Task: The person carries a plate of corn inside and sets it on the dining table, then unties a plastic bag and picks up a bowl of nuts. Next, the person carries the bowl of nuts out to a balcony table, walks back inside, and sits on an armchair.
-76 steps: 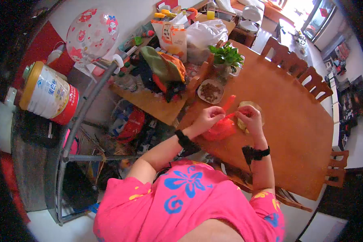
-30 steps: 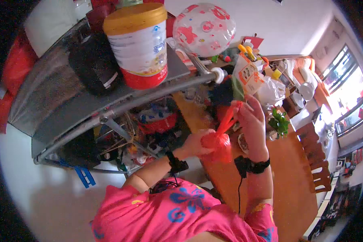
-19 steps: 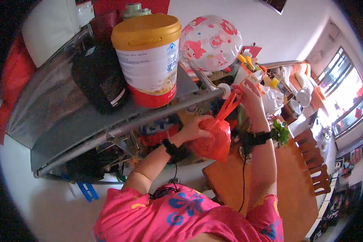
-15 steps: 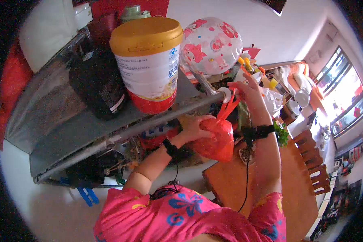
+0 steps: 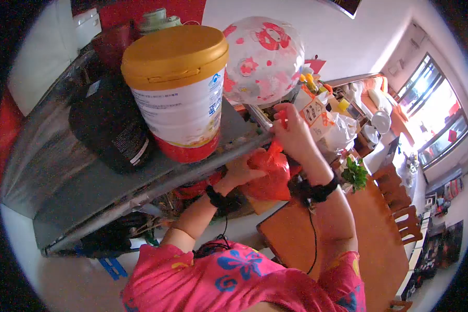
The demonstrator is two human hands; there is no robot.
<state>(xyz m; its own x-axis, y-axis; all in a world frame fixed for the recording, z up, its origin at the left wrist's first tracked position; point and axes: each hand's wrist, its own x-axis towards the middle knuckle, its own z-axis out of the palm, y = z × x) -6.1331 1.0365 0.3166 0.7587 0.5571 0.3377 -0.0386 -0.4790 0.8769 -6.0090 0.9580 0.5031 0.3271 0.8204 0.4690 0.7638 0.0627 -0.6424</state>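
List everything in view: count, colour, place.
Red bag: one, red, between hands
Tub: one, white-and-red, gold-lidded, on shelf
Dark item: one, black, beside tub
Balloon: one, clear with red prints, behind tub
Shelf: one, grey, left
Plant: one, green, table's far end
White bag: one, white, near plant
Table: one, brown, right
Chairs: at least two, brown, beside table
Clutter: uncountable, mixed, under shelf
Wristbands: two, black, on wrists
Shirt: one, pink, bottom
Left hand: one, bare, on red bag
Right hand: one, bare, at bag's top

A bulging red bag (image 5: 273, 180) hangs neck up
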